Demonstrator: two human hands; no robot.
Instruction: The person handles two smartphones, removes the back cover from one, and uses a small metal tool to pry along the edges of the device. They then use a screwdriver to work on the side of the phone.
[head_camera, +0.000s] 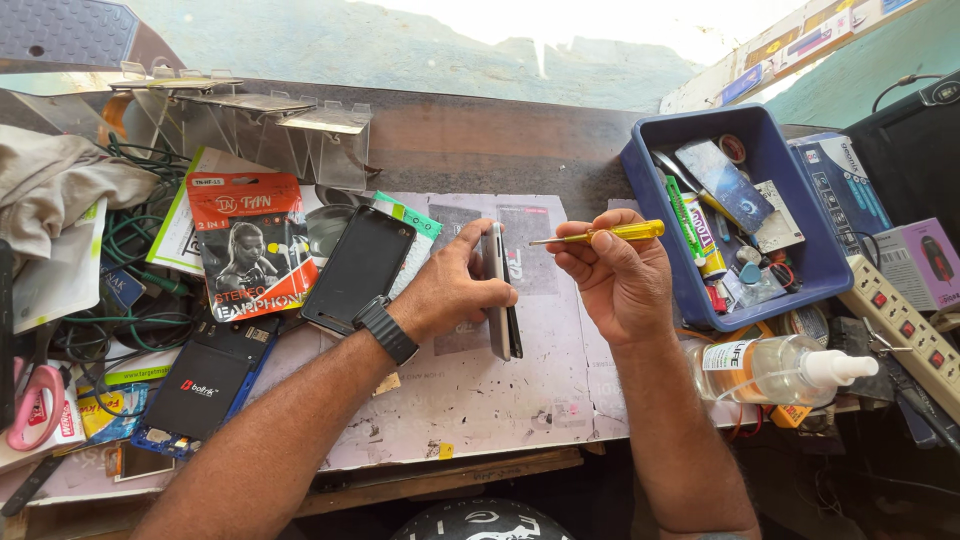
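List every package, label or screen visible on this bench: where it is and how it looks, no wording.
Red-orange earphone blister pack: left of centre, flat, with a photo of a person.
Black phone: beside the left hand, dark screen.
Black flat box: lower left, small red-white logo.
Clear pump bottle: right, on its side, white label.
Lavender box: far right, pictures a dark mouse.
Blue-white box: behind the blue bin.
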